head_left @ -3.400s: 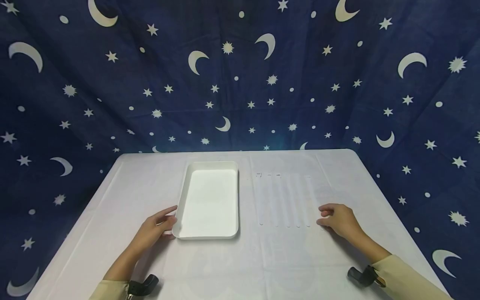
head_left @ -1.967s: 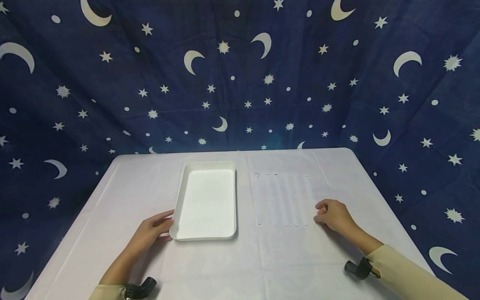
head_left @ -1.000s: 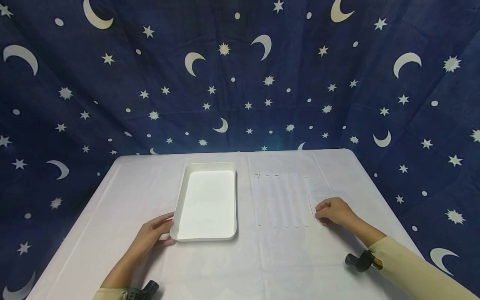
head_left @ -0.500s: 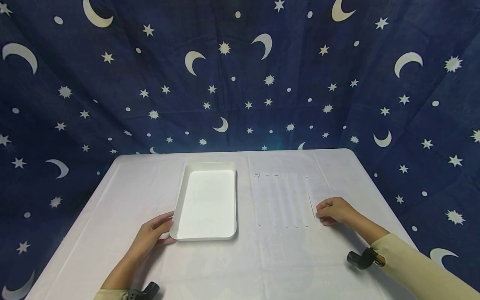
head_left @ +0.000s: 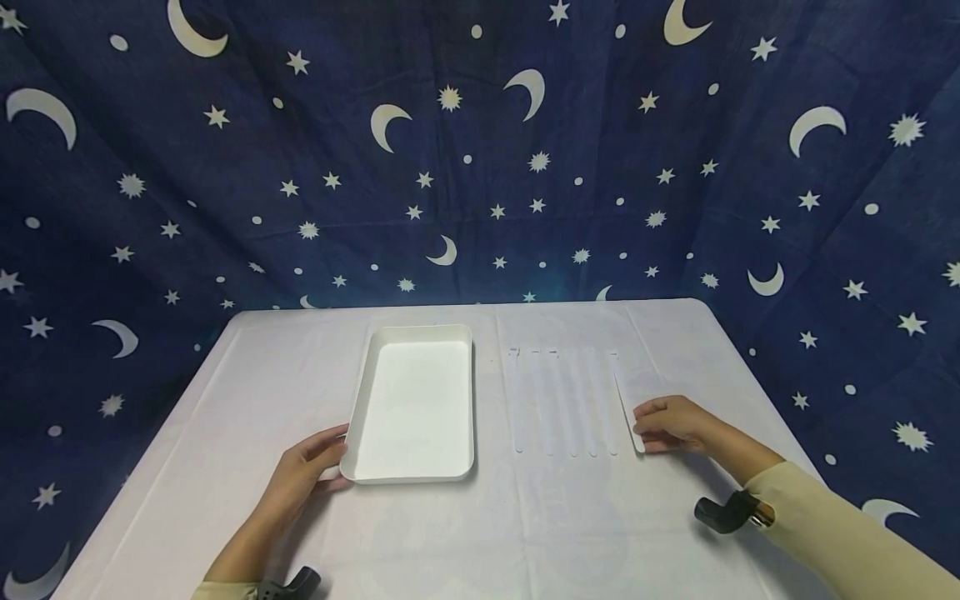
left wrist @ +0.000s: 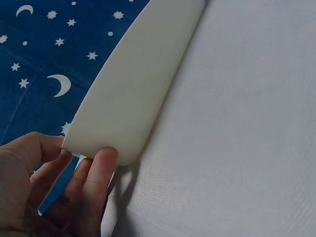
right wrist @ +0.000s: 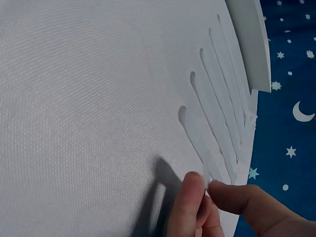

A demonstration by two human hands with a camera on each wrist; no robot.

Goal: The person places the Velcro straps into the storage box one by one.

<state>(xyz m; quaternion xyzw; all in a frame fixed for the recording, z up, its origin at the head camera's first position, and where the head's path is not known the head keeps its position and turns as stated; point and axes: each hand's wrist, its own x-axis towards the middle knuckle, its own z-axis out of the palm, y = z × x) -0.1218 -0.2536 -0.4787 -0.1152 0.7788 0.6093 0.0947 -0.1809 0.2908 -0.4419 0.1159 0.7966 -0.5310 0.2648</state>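
My left hand (head_left: 296, 475) holds the near-left corner of a shallow white rectangular tray (head_left: 407, 475). In the left wrist view the thumb meets the rim, and a fingertip (left wrist: 104, 160) lies against the outer wall (left wrist: 128, 94). To the right of the tray, several thin, pale strips (head_left: 573, 408) with rounded ends lie side by side on white cloth. My right hand (head_left: 675, 425) pinches the rightmost white strip (head_left: 626, 404) near its rounded near end, turned slightly outward from the row. In the right wrist view thumb and fingers mostly hide that strip.
A white cloth (head_left: 465, 542) covers the table. Behind and at both sides hangs a dark blue curtain (head_left: 480, 125) with moons and stars. Each wrist wears a black camera mount (head_left: 726, 512), (head_left: 288, 585).
My right hand has closed on the outermost strip and drawn its near end outward to the right; its rounded tip now shows. The left hand and tray have stayed in place.
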